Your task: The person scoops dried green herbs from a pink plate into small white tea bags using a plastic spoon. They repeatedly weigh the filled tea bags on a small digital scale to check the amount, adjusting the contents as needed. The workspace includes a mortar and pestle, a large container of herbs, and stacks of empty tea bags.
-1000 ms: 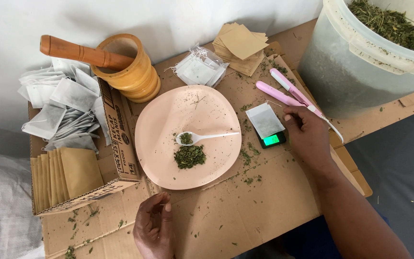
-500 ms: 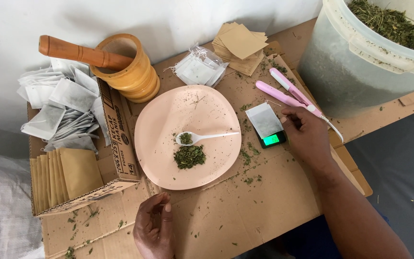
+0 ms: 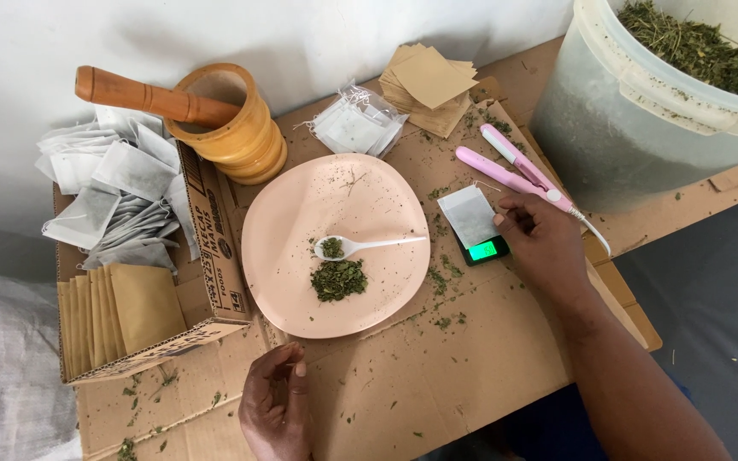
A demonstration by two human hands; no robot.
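Observation:
My right hand (image 3: 548,248) reaches to a small black scale (image 3: 482,249) with a lit green display. Its thumb and fingertips pinch the right edge of a white tea bag (image 3: 467,215) that lies on the scale. My left hand (image 3: 275,401) rests on the cardboard sheet (image 3: 437,376) at the front, fingers curled together and holding nothing. A pink plate (image 3: 301,213) lies between the hands, with a pile of dried green herb (image 3: 338,279) and a white plastic spoon (image 3: 360,246) with herb in its bowl.
A pink sealing iron (image 3: 514,171) lies behind the scale. A large tub of dried herb (image 3: 642,111) stands at the right. A wooden mortar with pestle (image 3: 224,119), stacks of white bags (image 3: 356,124) and brown envelopes (image 3: 429,81), and a cardboard box (image 3: 207,256) of filled bags stand around the plate.
My right hand has slid left from beside the scale until its fingertips reach the tea bag's edge. My left hand has not moved.

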